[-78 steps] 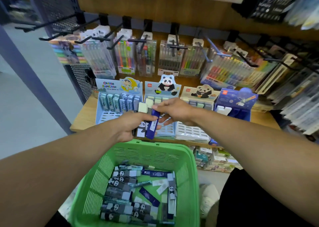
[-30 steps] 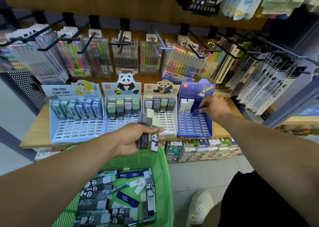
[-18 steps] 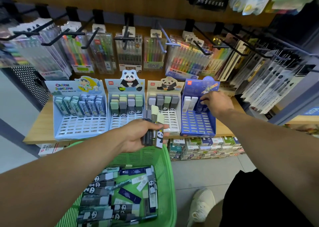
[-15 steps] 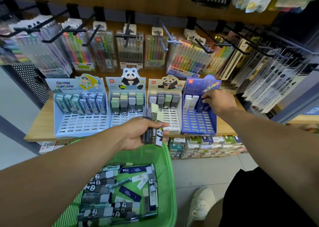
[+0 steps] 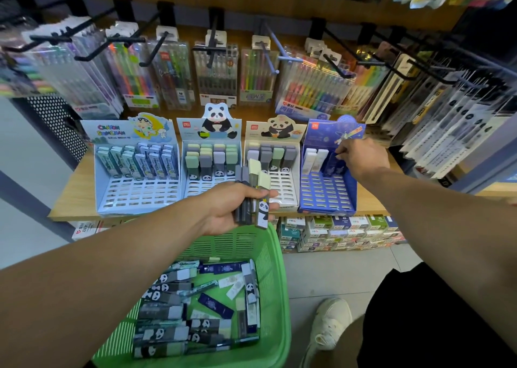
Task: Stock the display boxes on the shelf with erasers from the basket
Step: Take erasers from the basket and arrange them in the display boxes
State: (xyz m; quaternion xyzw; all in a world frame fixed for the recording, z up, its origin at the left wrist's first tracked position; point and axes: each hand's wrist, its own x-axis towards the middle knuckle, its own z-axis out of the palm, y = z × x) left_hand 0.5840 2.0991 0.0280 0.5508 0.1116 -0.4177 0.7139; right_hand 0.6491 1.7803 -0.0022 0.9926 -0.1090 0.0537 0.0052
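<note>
1. The left hand [image 5: 228, 204] grips a bundle of erasers [image 5: 253, 197] upright over the far rim of the green basket [image 5: 275, 283]; the front one shows a panda.
2. The right hand [image 5: 361, 157] reaches into the back row of the blue display box [image 5: 327, 191], fingers curled at a dark eraser [image 5: 333, 163] there; whether they pinch it cannot be told.
3. Two white erasers [image 5: 314, 159] stand just left of it.
4. On the wooden shelf [image 5: 74, 194], two panda boxes [image 5: 209, 157] and a light blue box [image 5: 137, 171] are partly filled.
5. More loose erasers [image 5: 179, 311] lie in the basket.
</note>
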